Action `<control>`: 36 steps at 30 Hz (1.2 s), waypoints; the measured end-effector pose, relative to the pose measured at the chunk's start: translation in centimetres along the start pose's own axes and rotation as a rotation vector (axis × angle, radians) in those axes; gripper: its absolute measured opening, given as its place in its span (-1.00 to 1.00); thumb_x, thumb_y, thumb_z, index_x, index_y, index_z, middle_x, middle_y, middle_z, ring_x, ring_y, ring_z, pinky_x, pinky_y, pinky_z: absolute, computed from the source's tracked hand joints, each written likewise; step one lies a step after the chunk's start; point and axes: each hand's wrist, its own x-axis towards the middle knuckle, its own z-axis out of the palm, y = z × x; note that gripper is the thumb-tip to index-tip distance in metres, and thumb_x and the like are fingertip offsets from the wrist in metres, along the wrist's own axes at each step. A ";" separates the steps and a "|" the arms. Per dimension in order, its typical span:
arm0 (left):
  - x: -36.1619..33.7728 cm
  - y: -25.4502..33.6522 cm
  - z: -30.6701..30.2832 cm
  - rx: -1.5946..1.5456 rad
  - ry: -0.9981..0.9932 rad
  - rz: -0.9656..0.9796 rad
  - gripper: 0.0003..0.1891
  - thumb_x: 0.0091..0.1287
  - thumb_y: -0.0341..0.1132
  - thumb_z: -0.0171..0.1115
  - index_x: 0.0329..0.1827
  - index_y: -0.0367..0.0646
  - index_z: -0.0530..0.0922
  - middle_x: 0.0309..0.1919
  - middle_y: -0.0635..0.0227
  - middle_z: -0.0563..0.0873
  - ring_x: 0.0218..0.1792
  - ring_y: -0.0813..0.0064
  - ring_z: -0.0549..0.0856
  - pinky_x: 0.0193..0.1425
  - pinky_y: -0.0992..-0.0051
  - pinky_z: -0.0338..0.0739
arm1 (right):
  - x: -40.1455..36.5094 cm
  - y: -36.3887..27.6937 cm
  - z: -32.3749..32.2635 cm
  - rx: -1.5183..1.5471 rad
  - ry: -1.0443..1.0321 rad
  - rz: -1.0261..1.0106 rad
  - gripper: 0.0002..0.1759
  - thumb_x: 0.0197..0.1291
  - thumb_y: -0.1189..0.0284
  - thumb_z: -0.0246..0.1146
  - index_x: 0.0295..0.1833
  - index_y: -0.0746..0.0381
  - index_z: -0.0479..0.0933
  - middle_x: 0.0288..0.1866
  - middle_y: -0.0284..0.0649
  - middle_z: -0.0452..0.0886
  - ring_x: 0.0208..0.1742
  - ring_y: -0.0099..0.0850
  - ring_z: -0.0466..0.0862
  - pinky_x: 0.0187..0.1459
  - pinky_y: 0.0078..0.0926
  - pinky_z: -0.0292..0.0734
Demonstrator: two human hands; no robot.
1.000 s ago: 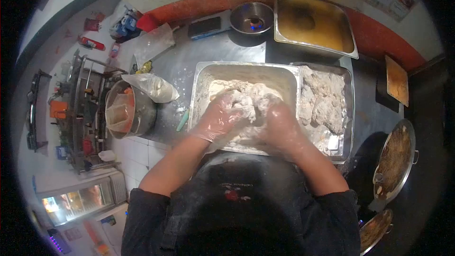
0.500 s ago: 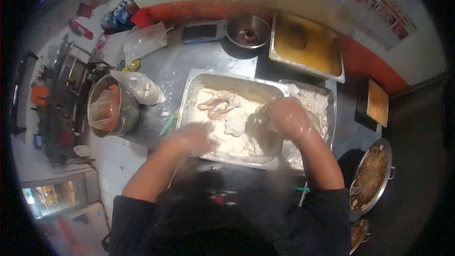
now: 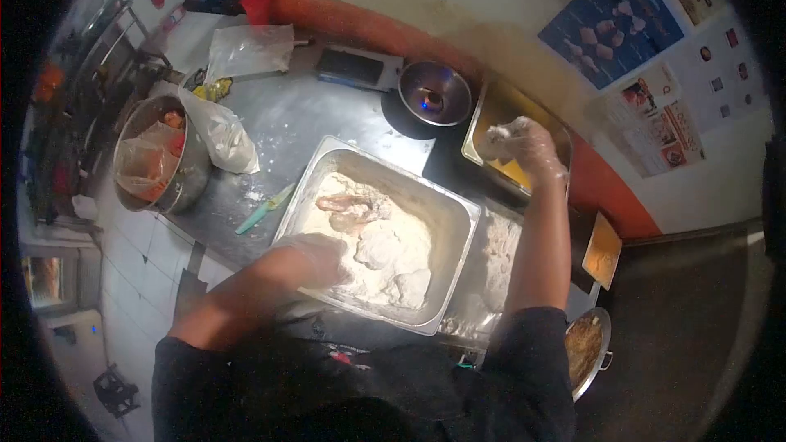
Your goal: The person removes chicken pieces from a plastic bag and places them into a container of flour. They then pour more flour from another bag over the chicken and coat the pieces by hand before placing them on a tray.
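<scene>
A deep metal pan (image 3: 471, 217) of white flour stands in front of me. In it lie a partly floured raw meat piece (image 3: 340, 205), chicken by its look, and thickly floured pieces (image 3: 378, 247). My left hand (image 3: 318, 259), in a thin clear glove, is at the pan's near left side, over the flour; its fingers are blurred. Beyond the pan, my gloved right hand (image 3: 530, 147) is raised over a metal tray (image 3: 470, 146) of yellow liquid. Its fingers are closed around a flour-coated piece (image 3: 498, 141), partly covered by the hand.
Right of the pan is a flour-dusted tray (image 3: 498, 258). A metal bowl (image 3: 434, 92) stands at the back. On the left are a pot (image 3: 192, 168) with bagged reddish food, a flour bag (image 3: 228, 135) and a green-handled knife (image 3: 264, 211). A frying pan (image 3: 585, 348) sits lower right.
My right hand has moved from the flour pan up and away to over the yellow liquid, holding a floured piece. The view has turned, and my left hand stays near the pan's left side.
</scene>
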 end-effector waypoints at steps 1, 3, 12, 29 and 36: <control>0.1 0.1 -0.2 0.001 -0.006 -0.013 -0.45 0.41 0.08 0.30 0.30 -0.11 0.65 0.27 0.01 0.70 0.34 0.02 0.65 0.42 0.09 0.51 | 1.8 1.0 0.7 -0.306 -0.049 0.013 -0.58 0.11 0.41 0.50 0.08 0.36 0.70 -0.13 -0.11 0.84 -0.15 -0.21 0.83 0.05 -0.29 0.69; 0.4 0.4 -0.3 0.019 0.016 -0.038 -0.45 0.38 0.09 0.32 0.30 -0.08 0.65 0.26 0.03 0.71 0.32 0.02 0.66 0.40 0.09 0.52 | 6.5 5.9 2.6 -0.684 -0.008 0.017 -0.58 0.18 0.21 0.47 0.01 0.31 0.77 0.00 0.01 0.83 0.04 -0.02 0.83 0.11 -0.15 0.69; 3.4 0.1 2.5 0.113 0.086 0.118 -0.52 0.34 -0.17 0.24 0.27 -0.24 0.61 0.05 -0.08 0.80 0.11 -0.03 0.79 0.19 0.06 0.67 | 7.5 6.4 3.6 -0.699 -0.025 -0.005 -0.61 0.15 0.12 0.43 -0.09 0.20 0.81 -0.09 0.09 0.79 0.02 0.05 0.80 0.07 -0.12 0.66; 5.6 -0.5 3.5 0.121 0.003 0.128 -0.29 0.25 -0.14 0.42 0.45 -0.24 0.46 0.07 -0.11 0.78 0.12 -0.07 0.77 0.24 0.07 0.63 | -4.7 -1.7 1.6 0.214 0.267 -0.109 -0.80 0.35 0.35 0.44 -0.16 0.28 0.71 -0.41 -0.21 0.75 -0.39 -0.43 0.74 -0.34 -0.40 0.62; -2.6 -4.3 1.1 0.132 0.429 0.507 -0.42 0.30 -0.16 0.39 0.34 -0.25 0.57 0.13 -0.11 0.73 0.21 -0.08 0.69 0.36 0.06 0.54 | -13.9 -10.3 6.0 0.244 -0.165 -0.368 -0.82 0.34 0.51 0.28 -0.03 0.35 0.69 -0.20 -0.19 0.75 -0.20 -0.45 0.77 -0.16 -0.44 0.71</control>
